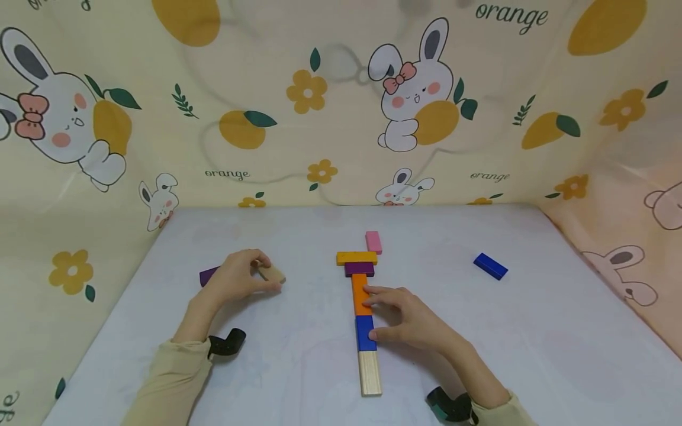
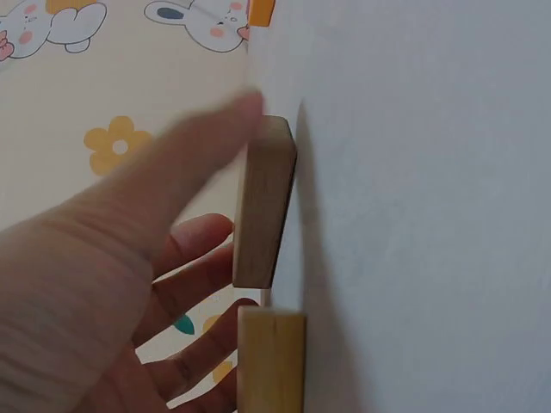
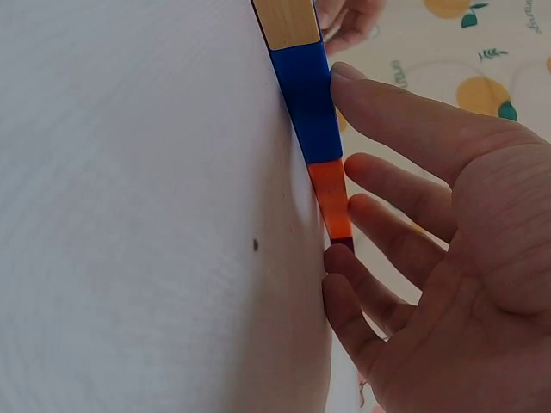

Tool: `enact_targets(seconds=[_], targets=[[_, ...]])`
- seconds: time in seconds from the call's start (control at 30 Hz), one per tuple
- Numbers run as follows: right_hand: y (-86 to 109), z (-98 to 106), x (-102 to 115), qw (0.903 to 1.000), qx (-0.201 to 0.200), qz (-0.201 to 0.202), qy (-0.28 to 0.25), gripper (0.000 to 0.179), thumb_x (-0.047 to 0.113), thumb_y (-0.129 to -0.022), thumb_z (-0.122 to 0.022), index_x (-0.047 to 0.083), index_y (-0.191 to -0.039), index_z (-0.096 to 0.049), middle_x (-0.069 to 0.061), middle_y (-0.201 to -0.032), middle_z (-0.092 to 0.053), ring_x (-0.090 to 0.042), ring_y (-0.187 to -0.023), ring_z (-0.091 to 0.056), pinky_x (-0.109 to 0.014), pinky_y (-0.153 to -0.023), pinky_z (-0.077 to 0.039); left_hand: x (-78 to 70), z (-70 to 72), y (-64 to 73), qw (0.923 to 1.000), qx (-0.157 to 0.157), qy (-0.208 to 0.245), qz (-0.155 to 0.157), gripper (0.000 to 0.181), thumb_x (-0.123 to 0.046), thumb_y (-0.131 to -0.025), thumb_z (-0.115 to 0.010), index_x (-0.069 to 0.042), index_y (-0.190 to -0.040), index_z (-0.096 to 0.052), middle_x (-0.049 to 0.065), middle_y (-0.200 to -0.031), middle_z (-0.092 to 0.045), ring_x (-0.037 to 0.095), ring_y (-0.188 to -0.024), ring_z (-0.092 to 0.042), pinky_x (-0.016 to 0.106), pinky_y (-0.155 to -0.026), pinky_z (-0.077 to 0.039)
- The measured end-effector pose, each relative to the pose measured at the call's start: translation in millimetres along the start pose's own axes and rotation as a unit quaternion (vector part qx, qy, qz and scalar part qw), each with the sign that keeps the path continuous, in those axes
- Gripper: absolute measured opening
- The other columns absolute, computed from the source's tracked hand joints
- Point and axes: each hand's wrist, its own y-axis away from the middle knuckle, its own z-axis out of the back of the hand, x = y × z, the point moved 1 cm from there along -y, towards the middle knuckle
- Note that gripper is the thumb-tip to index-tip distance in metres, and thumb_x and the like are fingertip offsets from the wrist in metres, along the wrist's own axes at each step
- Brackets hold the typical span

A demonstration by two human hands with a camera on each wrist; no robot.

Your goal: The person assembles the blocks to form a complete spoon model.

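Note:
My left hand (image 1: pixel 242 275) is over a natural wood block (image 1: pixel 273 274), thumb on the near side and fingers behind. In the left wrist view the thumb is blurred by the block's end, and the fingers are spread, not clearly pinching it. My right hand (image 1: pixel 412 319) touches the right side of a row of blocks with loosely bent fingers. From near to far the row has a natural wood block (image 1: pixel 370 373), a blue block (image 1: pixel 365 332), an orange block (image 1: pixel 359 294), a crosswise purple block (image 1: pixel 359 270) and a crosswise yellow block (image 1: pixel 356 258).
A pink block (image 1: pixel 374 242) lies behind the row. Another blue block (image 1: pixel 490 266) lies far right. Partly behind the left wrist is a purple block (image 1: pixel 208 275). The left wrist view shows a second wood block (image 2: pixel 272 361). A patterned cloth (image 1: pixel 341 118) hangs behind the white table (image 1: pixel 453 248).

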Motion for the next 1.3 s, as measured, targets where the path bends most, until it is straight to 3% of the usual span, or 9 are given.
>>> enact_targets(seconds=[0.3, 0.9, 1.3], targets=[[-0.2, -0.7, -0.4, 1.0000, 0.001, -0.002, 0.000, 0.050, 0.031, -0.081, -0.082, 0.020, -0.127, -0.066, 0.004, -0.147, -0.047, -0.029, -0.136, -0.035, -0.062, -0.108, -0.026, -0.6, -1.9, -1.1, 0.9998, 0.017, 0.013, 0.001, 0.043, -0.029, -0.072, -0.090, -0.011, -0.104, -0.067, 0.002, -0.107, -0.066, 0.025, -0.103, -0.057, 0.045, -0.092, -0.046], [0.8, -1.2, -2.3, 1.0000, -0.003, -0.005, -0.006, 0.051, 0.032, -0.080, -0.082, 0.021, -0.127, -0.066, 0.006, -0.147, -0.047, -0.028, -0.135, -0.036, -0.061, -0.108, -0.026, -3.3, 0.4, 0.8, 0.9991, 0.036, 0.014, -0.017, 0.045, -0.019, -0.072, -0.090, -0.005, -0.108, -0.066, 0.006, -0.107, -0.066, 0.026, -0.102, -0.059, 0.045, -0.092, -0.048], [2.2, -2.2, -2.2, 1.0000, -0.005, -0.007, 0.000, 0.051, 0.034, -0.081, -0.082, 0.022, -0.127, -0.066, 0.007, -0.146, -0.047, -0.027, -0.134, -0.037, -0.060, -0.107, -0.028, -7.1, -3.1, 0.0, 0.9990, 0.031, 0.011, -0.029, 0.041, -0.020, -0.073, -0.089, -0.006, -0.106, -0.068, 0.004, -0.106, -0.067, 0.024, -0.102, -0.060, 0.045, -0.092, -0.048]])
